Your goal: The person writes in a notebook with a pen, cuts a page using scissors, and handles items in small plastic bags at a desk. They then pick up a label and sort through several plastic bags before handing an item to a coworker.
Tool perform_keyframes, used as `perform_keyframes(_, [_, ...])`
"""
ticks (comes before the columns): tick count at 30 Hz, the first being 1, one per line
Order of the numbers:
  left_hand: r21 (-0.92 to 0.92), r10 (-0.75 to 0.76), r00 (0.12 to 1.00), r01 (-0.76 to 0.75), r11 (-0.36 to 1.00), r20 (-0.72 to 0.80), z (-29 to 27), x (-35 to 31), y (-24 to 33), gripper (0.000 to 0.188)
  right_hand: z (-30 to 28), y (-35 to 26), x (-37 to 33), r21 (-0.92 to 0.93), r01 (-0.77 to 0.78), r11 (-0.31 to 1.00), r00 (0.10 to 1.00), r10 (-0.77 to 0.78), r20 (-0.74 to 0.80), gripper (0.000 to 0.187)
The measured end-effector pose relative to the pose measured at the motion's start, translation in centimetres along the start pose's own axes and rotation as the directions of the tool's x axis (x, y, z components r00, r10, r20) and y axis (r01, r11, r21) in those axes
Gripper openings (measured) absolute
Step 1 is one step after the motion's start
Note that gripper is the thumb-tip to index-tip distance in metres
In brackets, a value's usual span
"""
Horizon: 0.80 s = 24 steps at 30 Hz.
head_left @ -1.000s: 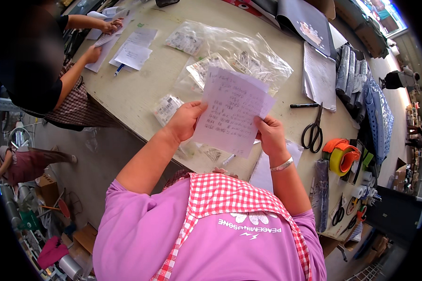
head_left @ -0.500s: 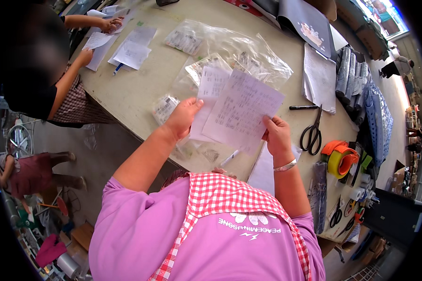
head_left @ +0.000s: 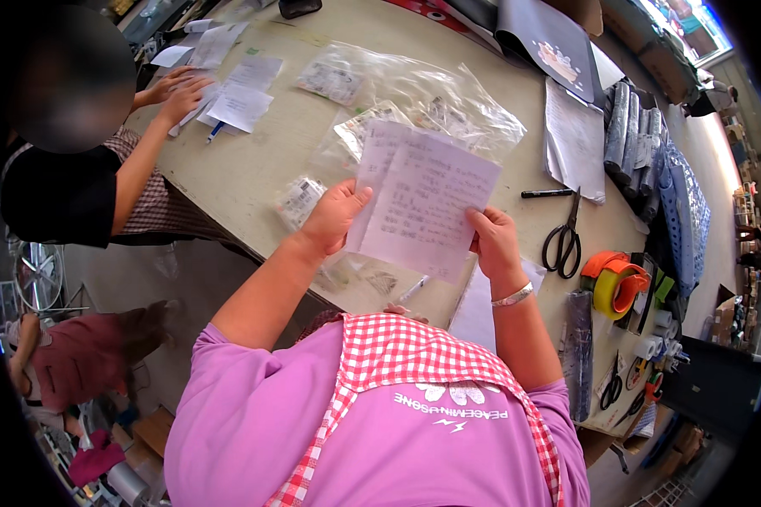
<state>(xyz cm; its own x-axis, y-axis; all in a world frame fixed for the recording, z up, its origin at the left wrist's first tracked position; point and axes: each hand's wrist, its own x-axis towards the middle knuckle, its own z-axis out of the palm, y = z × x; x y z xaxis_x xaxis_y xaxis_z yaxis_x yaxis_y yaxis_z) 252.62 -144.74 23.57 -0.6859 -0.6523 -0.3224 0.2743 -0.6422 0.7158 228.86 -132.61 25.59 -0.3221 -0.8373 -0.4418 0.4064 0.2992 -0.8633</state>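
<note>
Paper sheets (head_left: 431,203), 2, white, rectangular, were pinched by left hand (head_left: 334,218) and right hand (head_left: 496,242). They seemed light, limp, best edge-held.

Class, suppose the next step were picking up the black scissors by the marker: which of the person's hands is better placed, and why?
Probably the right hand: it is nearer the scissors. The left hand grips the papers' opposite edge. Neither hand is free.
</note>
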Motion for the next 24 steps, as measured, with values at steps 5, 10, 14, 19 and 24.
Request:
perform_keyframes(5, [0.055, 0.022, 1.000, -0.021, 0.998, -0.008, 0.6, -0.2, -0.3, 0.028, 0.0, 0.4, 0.2, 0.006, -0.001, 1.000, 1.000, 0.001, 0.019, 0.024])
perform_keyframes(10, [0.123, 0.055, 0.998, -0.052, 0.991, -0.018, 1.0, -0.4, -0.6, 0.035, 0.0, 0.5, 0.3, -0.017, -0.010, 1.000, 1.000, 0.010, 0.007, 0.023])
perform_keyframes(14, [0.165, 0.052, 0.998, -0.044, 0.985, -0.040, 1.0, -0.2, -0.6, 0.039, -0.4, 0.4, 0.5, -0.119, -0.014, 0.993, 1.000, 0.015, 0.005, 0.023])
perform_keyframes(19, [0.228, 0.090, 0.995, -0.099, 0.969, 0.051, 1.7, -0.1, -0.2, 0.049, 0.7, 1.0, 0.8, 0.213, 0.083, 0.974, 0.996, -0.085, 0.002, 0.019])
perform_keyframes(24, [0.197, -0.092, 0.985, 0.120, 0.973, -0.148, 1.3, 0.3, 0.2, 0.051, -1.7, 3.0, 3.3, 0.244, 0.301, 0.922, 0.949, -0.266, -0.168, 0.019])
